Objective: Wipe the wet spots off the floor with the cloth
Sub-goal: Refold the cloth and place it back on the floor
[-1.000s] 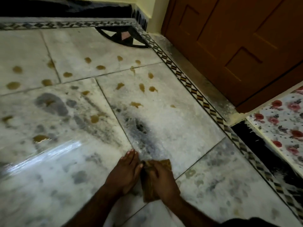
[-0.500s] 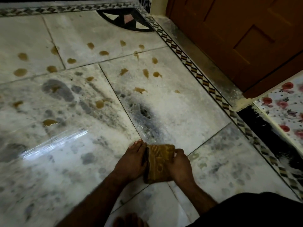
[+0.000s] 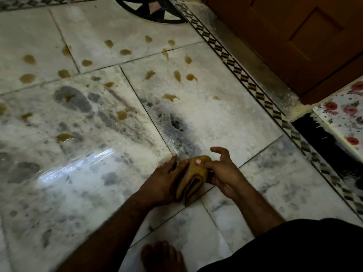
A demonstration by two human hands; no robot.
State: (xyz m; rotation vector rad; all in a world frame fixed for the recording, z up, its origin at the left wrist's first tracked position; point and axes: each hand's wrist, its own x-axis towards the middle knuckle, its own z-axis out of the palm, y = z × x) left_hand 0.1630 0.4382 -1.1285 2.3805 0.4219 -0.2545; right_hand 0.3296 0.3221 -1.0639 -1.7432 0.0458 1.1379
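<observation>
White marble floor (image 3: pixel 225 114), brown wet spots (image 3: pixel 172 97) beyond. Left hand (image 3: pixel 163 181) flattens the folded brown cloth (image 3: pixel 194 177), right hand (image 3: pixel 222 173) pinches it, for wiping.

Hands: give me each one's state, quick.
Left hand: open, fingers flat against the cloth.
Right hand: pinching the cloth, forefinger lifted.

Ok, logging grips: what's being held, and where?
The folded cloth: right hand pinches its right edge, thumb on top; left hand presses its left side.
</observation>
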